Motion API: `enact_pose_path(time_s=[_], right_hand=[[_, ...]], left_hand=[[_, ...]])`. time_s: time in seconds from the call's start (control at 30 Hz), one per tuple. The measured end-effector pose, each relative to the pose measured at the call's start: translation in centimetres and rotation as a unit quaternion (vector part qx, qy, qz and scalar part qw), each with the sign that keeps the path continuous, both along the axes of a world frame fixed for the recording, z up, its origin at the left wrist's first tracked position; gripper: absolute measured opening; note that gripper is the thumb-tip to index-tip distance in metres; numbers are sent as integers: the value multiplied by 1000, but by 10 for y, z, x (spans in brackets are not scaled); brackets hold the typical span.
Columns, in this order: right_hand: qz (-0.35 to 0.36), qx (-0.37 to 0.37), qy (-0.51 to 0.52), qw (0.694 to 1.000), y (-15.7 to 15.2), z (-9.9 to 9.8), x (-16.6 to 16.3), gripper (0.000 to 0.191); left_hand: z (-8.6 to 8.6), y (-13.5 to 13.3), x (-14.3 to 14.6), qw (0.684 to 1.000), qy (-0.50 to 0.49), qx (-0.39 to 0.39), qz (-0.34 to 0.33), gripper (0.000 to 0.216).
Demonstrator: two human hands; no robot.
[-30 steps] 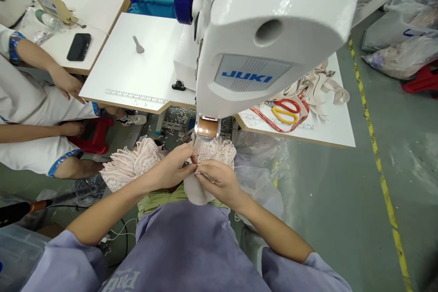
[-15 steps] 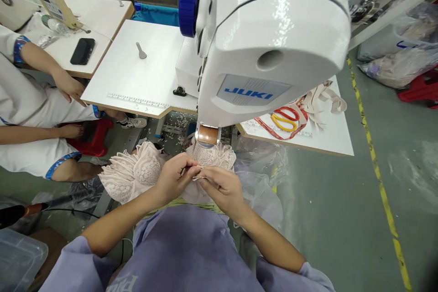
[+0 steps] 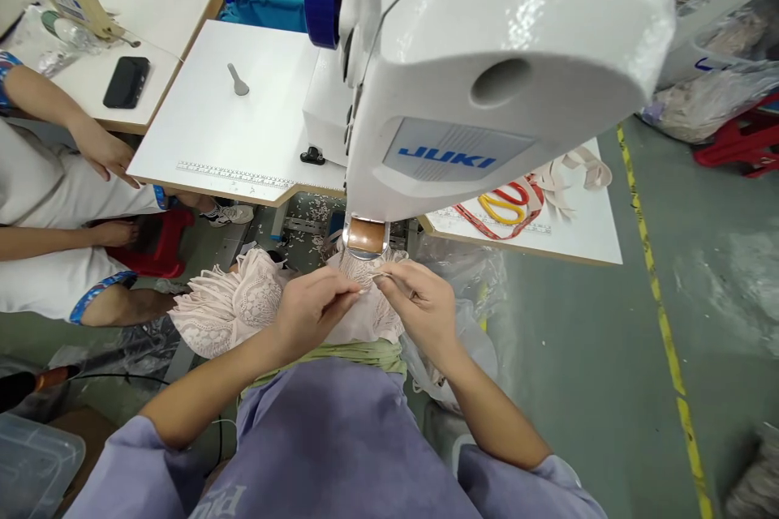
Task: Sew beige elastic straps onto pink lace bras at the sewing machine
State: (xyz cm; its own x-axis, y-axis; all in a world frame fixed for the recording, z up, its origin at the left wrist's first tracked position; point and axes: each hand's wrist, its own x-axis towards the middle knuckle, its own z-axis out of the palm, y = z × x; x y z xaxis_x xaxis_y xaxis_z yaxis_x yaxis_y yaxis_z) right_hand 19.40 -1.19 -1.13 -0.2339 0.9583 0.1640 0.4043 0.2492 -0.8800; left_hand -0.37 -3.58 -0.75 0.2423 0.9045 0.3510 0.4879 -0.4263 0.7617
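Observation:
Under the head of the white sewing machine, a pale pink lace garment piece hangs down toward my lap. My left hand is closed in a pinch at its upper edge, thumb against forefinger; a small pale bit shows at the fingertips. Opposite it, my right hand pinches a thin pale fabric strip between thumb and forefinger. The fingertips of the two hands are slightly apart. A bundle of pale lace bra cups sits to the left of my left forearm.
Yellow-and-red-handled scissors and pale fabric strips lie on the right tabletop. The left tabletop carries a grey peg-like piece. A co-worker's hand is beside its edge. A black phone lies farther left.
My hands have drawn apart; the right one has moved up and right with the thin strip. The lace piece lies lower toward my lap. The view has come closer to the machine.

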Motion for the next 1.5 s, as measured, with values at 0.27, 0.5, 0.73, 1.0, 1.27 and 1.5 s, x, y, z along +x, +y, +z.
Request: enact_pose_path(time_s=[0.27, 0.5, 0.73, 1.0, 1.27, 1.5], right_hand=[[128, -88, -42, 987, 18, 24, 8, 16], [192, -218, 16, 957, 26, 26, 17, 21], [200, -174, -26, 964, 26, 33, 19, 15], [202, -105, -50, 972, 22, 30, 18, 11], [122, -9, -95, 988, 15, 33, 12, 14], [150, -26, -169, 974, 68, 57, -1, 20]], left_hand=[[14, 9, 1, 996, 29, 74, -26, 10], [16, 11, 1, 998, 22, 45, -34, 7], [16, 12, 0, 999, 31, -6, -43, 11], [17, 20, -4, 985, 127, -73, -88, 20], [13, 15, 5, 987, 156, -18, -41, 29], [12, 38, -4, 981, 181, 39, 52, 22]])
